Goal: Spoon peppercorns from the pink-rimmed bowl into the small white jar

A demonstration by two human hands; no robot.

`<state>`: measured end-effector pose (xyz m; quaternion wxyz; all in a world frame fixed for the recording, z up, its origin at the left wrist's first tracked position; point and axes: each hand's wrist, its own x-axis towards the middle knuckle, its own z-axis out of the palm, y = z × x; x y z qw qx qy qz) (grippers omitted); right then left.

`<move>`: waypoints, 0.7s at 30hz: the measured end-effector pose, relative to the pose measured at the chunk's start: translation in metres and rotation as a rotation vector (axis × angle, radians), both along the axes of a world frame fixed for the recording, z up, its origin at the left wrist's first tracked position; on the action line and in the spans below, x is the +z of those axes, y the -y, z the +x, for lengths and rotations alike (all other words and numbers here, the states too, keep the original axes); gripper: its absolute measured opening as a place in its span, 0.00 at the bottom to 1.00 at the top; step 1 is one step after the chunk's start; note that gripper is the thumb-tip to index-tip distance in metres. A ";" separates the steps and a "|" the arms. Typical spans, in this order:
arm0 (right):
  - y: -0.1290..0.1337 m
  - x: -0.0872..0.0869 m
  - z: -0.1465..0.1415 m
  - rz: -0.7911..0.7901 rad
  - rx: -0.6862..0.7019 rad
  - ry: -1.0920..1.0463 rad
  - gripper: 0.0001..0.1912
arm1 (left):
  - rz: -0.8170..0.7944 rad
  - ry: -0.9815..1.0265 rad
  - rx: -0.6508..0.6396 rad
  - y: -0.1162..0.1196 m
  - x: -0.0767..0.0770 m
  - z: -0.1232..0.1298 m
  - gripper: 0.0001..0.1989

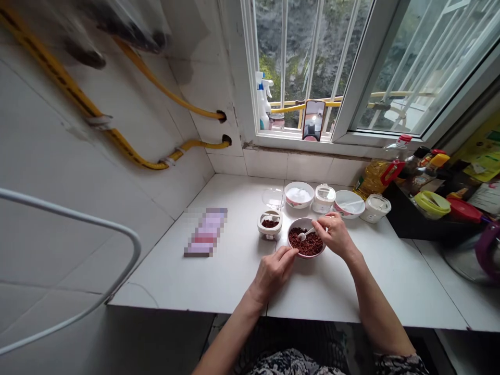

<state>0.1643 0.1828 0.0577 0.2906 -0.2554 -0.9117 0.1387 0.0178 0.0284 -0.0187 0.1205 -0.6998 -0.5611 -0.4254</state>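
A white bowl [307,255] holds small dark-red dried bits that look like Sichuan peppercorns [311,242]. My left hand [275,268] pinches the near-left rim of this bowl. Between the closed fingers of my right hand [335,235] is a small white spoon [303,236], its scoop down among the peppercorns. Just left of the bowl stands a seasoning jar [269,234] with more of the dark-red bits inside. Its clear lid [273,197] appears raised behind it.
Behind the bowl are a bowl of white granules [299,195], a lidded seasoning jar [324,198], a bowl with white contents [349,203] and another jar [377,209]. An oil bottle [380,169] and a black rack [406,219] stand right. A blurred purple object [206,232] lies left.
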 end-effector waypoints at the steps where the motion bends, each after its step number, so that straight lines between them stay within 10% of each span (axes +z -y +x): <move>1: -0.002 -0.001 0.000 -0.014 -0.009 -0.026 0.23 | -0.004 0.000 0.000 0.000 0.000 0.000 0.12; 21: -0.006 -0.012 0.001 -0.611 -0.066 -0.283 0.25 | 0.001 -0.001 0.006 0.000 0.000 0.000 0.11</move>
